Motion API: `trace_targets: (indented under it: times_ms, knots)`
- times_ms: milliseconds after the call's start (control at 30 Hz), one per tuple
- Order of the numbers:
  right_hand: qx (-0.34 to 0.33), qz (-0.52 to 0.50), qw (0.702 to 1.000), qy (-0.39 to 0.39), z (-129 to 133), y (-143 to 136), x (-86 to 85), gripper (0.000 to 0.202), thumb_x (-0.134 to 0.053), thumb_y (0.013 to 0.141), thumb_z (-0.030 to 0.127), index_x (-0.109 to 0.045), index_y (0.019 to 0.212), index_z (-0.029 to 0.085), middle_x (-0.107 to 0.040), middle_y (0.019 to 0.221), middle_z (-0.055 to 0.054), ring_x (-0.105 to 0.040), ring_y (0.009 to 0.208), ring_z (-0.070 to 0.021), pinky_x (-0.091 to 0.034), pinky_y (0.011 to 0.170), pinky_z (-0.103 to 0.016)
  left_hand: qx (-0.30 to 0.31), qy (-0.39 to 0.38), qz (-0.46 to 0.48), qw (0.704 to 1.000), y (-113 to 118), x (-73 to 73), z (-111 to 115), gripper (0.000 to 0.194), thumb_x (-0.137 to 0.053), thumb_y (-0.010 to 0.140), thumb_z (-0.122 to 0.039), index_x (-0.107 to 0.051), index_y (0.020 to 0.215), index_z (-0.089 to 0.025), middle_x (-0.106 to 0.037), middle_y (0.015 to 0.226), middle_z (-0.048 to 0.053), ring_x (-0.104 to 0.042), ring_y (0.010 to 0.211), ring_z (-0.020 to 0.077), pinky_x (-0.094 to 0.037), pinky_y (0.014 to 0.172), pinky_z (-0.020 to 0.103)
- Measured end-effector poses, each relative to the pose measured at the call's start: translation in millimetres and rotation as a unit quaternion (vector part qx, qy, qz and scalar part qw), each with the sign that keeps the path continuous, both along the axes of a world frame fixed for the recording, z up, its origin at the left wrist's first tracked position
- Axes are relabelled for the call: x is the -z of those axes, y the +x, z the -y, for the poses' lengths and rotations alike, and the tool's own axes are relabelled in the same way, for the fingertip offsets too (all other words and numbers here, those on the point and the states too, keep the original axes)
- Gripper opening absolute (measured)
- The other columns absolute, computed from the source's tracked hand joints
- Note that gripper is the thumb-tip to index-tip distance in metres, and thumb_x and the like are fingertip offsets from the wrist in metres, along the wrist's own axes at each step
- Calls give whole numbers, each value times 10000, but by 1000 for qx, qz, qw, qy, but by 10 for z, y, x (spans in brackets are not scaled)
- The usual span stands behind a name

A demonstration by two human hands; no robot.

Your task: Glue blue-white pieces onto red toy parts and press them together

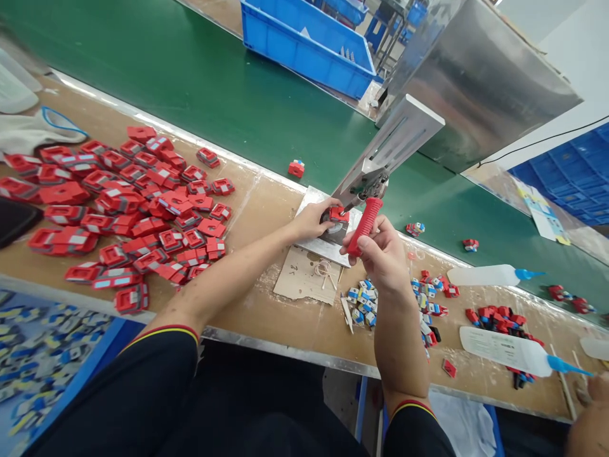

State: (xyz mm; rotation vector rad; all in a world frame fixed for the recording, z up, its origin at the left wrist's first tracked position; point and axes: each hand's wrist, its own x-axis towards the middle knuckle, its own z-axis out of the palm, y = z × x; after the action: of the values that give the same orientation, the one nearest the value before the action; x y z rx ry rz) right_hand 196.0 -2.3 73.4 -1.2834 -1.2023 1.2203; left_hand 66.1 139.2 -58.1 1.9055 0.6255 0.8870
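My left hand [314, 219] pinches a small red plastic part [338, 214] on the base of a hand-lever press. Its fingers hide part of that piece. My right hand [384, 251] is closed round the red ribbed handle [367, 223] of the press's toggle clamp. The clamp is fixed to an upright slotted metal plate [404, 130] that leans in view. A metal base plate [309, 202] lies under the press. Just in front of it is a piece of cardboard [299, 276] with a loop of pale string [325, 271] on it.
A big heap of red-and-grey plastic parts [143, 209] covers the left of the bench. Small white-and-blue pieces [364, 301] and squeeze bottles [504, 349] lie to the right. Behind runs a green conveyor belt [200, 82] with a blue crate [304, 47] beyond. A co-worker's hand [597, 387] shows at far right.
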Motion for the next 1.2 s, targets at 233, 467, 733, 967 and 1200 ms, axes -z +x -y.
trace_targets:
  times_ms: [233, 467, 733, 967, 1200]
  knots:
    - [-15, 76, 997, -29, 10, 71, 149, 600, -848, 772, 599, -340, 857, 291, -714, 780, 36, -661, 509, -130, -450, 380, -259, -4, 4, -11, 1000, 0, 33, 9, 496, -645, 868, -135, -579, 1353, -217, -776, 1176, 78, -735, 1080, 239, -562, 1015, 397]
    - [41, 147, 988, 20, -198, 89, 586, 540, -784, 804, 634, -376, 870, 286, -625, 795, 47, -608, 478, -114, -410, 397, -270, -8, 11, -26, 1000, -4, 63, -15, 503, -630, 840, -143, -568, 1334, -214, -769, 1095, 67, -724, 986, 233, -567, 955, 396]
    - [90, 121, 984, 94, -273, 119, 774, 587, -777, 757, 713, -395, 841, 276, -657, 858, 20, -674, 616, -143, -469, 484, -261, -26, 23, -53, 998, -27, -170, 44, 564, -662, 829, -139, -542, 1380, -160, -712, 1332, 168, -707, 1204, 271, -559, 1067, 430]
    - [216, 195, 936, 196, 293, 505, 647, 332, -765, 877, 560, -620, 904, 262, -693, 858, -19, -632, 680, -162, -496, 553, -290, -177, 129, -204, 954, -1701, -375, -28, 321, -649, 876, -246, -705, 1189, -204, -756, 1154, 111, -720, 1095, 283, -556, 1039, 449]
    - [134, 327, 921, 165, 418, 447, 825, 261, -664, 938, 460, -629, 810, 236, -636, 678, 1, -520, 574, -148, -419, 583, -306, -149, 197, -616, 748, -2000, -462, -14, 287, -598, 888, -311, -780, 1015, -129, -771, 1154, 231, -683, 1221, 428, -466, 1081, 539]
